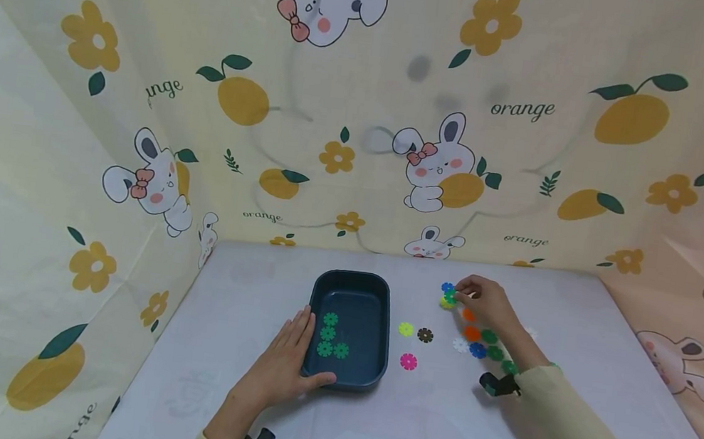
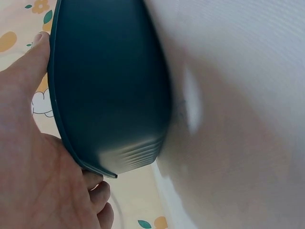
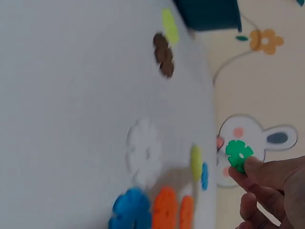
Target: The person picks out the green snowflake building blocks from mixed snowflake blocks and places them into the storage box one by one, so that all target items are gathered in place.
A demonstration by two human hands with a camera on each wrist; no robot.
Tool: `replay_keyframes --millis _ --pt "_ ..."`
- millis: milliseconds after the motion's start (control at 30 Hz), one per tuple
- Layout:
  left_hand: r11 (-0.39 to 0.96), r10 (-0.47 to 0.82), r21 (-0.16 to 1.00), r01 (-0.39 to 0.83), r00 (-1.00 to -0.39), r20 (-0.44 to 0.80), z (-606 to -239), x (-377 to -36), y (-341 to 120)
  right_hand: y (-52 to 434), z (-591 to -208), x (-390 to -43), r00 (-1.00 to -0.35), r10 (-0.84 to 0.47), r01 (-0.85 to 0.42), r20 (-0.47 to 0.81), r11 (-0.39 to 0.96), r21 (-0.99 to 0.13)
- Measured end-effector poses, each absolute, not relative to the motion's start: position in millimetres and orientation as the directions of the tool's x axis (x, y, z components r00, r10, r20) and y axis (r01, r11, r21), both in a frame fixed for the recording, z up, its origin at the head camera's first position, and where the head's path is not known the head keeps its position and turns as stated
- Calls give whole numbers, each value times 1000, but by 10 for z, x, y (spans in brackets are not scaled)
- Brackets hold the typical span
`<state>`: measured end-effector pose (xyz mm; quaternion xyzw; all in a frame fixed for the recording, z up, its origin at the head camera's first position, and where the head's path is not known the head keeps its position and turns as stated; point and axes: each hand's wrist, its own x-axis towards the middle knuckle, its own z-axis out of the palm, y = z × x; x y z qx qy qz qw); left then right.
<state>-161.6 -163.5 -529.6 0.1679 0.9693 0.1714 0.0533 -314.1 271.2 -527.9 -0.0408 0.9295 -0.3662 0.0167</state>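
Presently, right hand (image 1: 486, 301) pinching a green disc (image 3: 234, 150)
Between thumb and finger above the bench (image 1: 433, 428), it looks flat, notched, holed; the left hand (image 1: 284, 364) lies spread against the tray (image 1: 358, 307).

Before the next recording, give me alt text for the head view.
A person's right hand pinches a green flower-shaped disc near other coloured discs on a white table; the left hand touches a dark tray holding four green discs.
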Motion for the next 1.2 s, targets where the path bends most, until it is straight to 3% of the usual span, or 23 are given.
replay_keyframes --millis 567,1200 --pt "875 353 368 314 -935 -43 -5286 -1615 -1634 2118 -4961 -2878 -963 -241 -249 117 637 -729" --pt "870 353 378 317 -935 -25 -5282 -1615 -1626 1435 -4884 -2694 -861 -488 -418 143 519 -746"
